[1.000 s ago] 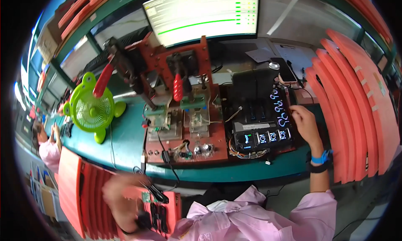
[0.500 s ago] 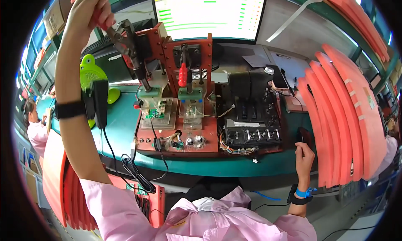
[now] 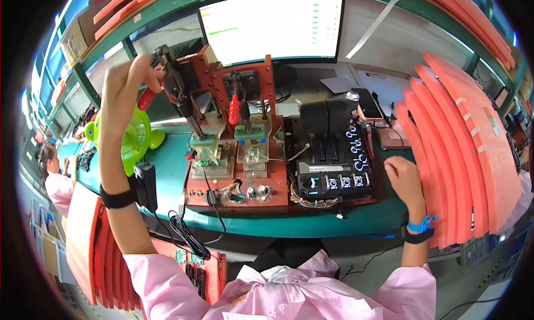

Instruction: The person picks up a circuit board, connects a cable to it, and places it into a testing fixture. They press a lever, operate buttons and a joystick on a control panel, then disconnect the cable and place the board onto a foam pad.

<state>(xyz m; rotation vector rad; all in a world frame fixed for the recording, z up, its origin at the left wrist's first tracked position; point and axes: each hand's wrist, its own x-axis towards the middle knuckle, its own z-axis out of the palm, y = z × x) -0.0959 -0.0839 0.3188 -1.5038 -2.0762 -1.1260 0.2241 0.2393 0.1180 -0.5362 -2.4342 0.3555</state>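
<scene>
left hand: I'm gripping red toggle-clamp handle (image 3: 147, 98), left hand (image 3: 130, 80) fingers wrapped, at red test fixture's (image 3: 280, 182) left | handle: likely stiff, sturdy; best held along sleeve | right hand (image 3: 405, 181): I'm holding it half-curled beside coral foam trays (image 3: 461, 153), contents can't tell

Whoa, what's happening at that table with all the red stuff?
A person is working at a green table. Their left hand is on the red handle of a clamp on a red stand. Their right hand is between a black control box and a stack of red panels, with nothing visible in it. The box's lights are on, and the screen behind is lit.
</scene>
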